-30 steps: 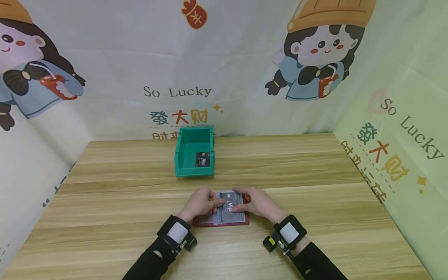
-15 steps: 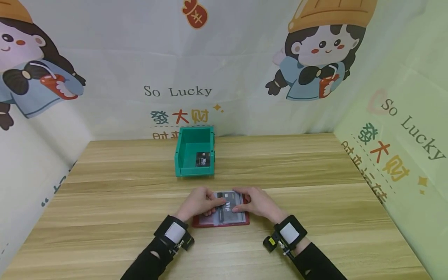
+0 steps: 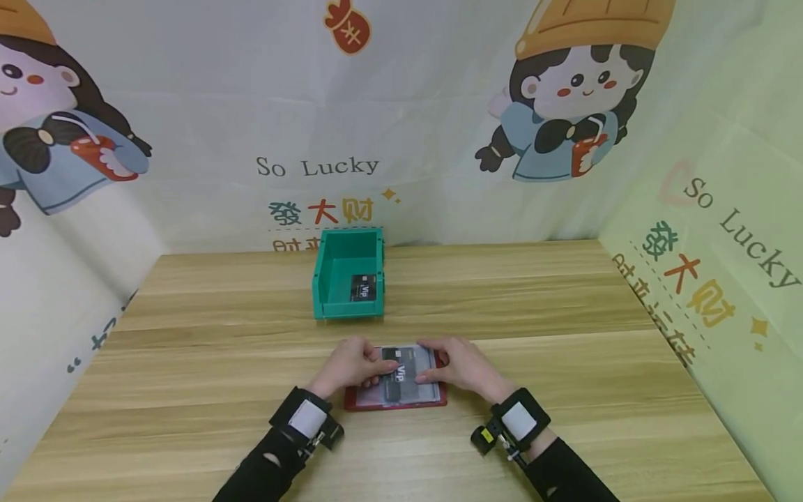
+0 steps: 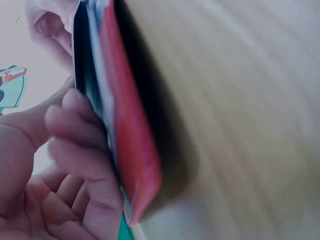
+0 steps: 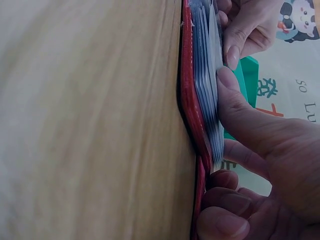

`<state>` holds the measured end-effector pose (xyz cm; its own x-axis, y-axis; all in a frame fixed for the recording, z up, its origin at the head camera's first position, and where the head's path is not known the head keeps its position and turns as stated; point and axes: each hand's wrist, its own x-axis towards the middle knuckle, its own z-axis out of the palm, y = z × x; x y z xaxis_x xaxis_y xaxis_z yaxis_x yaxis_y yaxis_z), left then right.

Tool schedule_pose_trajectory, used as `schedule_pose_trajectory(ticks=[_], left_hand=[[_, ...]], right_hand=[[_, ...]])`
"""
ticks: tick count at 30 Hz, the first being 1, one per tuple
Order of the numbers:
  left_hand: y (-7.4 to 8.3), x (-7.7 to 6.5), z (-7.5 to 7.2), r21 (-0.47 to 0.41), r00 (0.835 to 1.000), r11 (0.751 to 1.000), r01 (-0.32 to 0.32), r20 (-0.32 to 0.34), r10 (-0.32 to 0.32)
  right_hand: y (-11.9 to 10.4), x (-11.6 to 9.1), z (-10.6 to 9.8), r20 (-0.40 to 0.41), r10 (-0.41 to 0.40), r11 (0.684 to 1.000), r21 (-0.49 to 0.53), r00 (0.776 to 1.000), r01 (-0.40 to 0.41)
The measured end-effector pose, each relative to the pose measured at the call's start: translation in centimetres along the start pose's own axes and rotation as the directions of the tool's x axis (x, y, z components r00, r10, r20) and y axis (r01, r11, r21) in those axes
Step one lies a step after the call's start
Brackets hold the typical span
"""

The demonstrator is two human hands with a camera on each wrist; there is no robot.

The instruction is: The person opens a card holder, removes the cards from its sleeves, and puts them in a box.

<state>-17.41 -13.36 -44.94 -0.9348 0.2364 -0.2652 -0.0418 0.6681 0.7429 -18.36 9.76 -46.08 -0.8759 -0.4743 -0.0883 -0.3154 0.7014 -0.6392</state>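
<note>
A red card holder (image 3: pixel 396 406) with clear plastic sleeves lies open on the table. On its sleeves is a dark VIP card (image 3: pixel 395 390). My left hand (image 3: pixel 350 368) pinches this card's left edge between thumb and fingers. In the left wrist view the card shows as a thin dark edge above the sleeves, with curled fingers (image 4: pixel 80 130) beside it. My right hand (image 3: pixel 461 362) grips the holder's right side, its thumb pressed on the sleeves near the card's right edge. Stacked sleeves (image 5: pixel 207 85) fan out beside the right thumb in the right wrist view.
A green plastic bin (image 3: pixel 318 293) stands at the back of the table, behind the holder. Inside it lies another black VIP card (image 3: pixel 363 288). A printed cloth wall (image 3: pixel 439 174) rises at the table's back edge (image 3: pixel 502 244).
My left hand has moved left, and the pinched card has slid left across the sleeves with it. The right hand keeps its place on the holder; the bin has not moved.
</note>
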Motion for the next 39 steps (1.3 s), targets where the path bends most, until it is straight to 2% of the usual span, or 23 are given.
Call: schedule_pose_trajectory(ticks=[7, 14, 18, 26, 34, 37, 39], left_hand=[[-0.2, -0.5, -1.4, -0.129, 0.997, 0.992, 0.014, 0.076, -0.004], [-0.5, -0.7, -2.1, -0.259, 0.994, 0.964, 0.055, 0.106, -0.029], [-1.1, -0.7, -2.8, -0.266, 0.994, 0.961, 0.071, 0.102, -0.045], [-1.8, -0.9, -4.5, -0.299, 0.995, 0.953, 0.053, 0.092, -0.027], [-0.9, -0.4, -7.1, -0.304, 0.999, 0.952, 0.043, 0.033, -0.034], [-0.4, 0.2, -8.3, -0.283, 0.999, 0.959, 0.012, -0.038, -0.023], [0.1, 0.8, -9.0, -0.252, 0.993, 0.968, -0.009, -0.12, -0.022]], right_hand=[[-0.2, -0.1, 0.0, 0.002, 0.02, 1.0, 0.005, 1.0, -0.02], [-0.4, -0.3, -0.1, -0.012, 0.011, 1.0, 0.008, 1.0, -0.011], [-0.4, -0.3, -0.2, -0.009, 0.013, 1.0, 0.006, 1.0, -0.013], [-0.1, -0.3, 0.2, -0.003, 0.004, 1.0, 0.006, 1.0, -0.004], [0.2, -0.4, 0.5, 0.008, 0.002, 1.0, 0.018, 1.0, -0.002], [0.1, -0.3, 0.4, 0.0, -0.004, 1.0, 0.021, 1.0, 0.004], [0.2, -0.3, 0.3, -0.005, -0.012, 1.0, 0.02, 1.0, 0.012]])
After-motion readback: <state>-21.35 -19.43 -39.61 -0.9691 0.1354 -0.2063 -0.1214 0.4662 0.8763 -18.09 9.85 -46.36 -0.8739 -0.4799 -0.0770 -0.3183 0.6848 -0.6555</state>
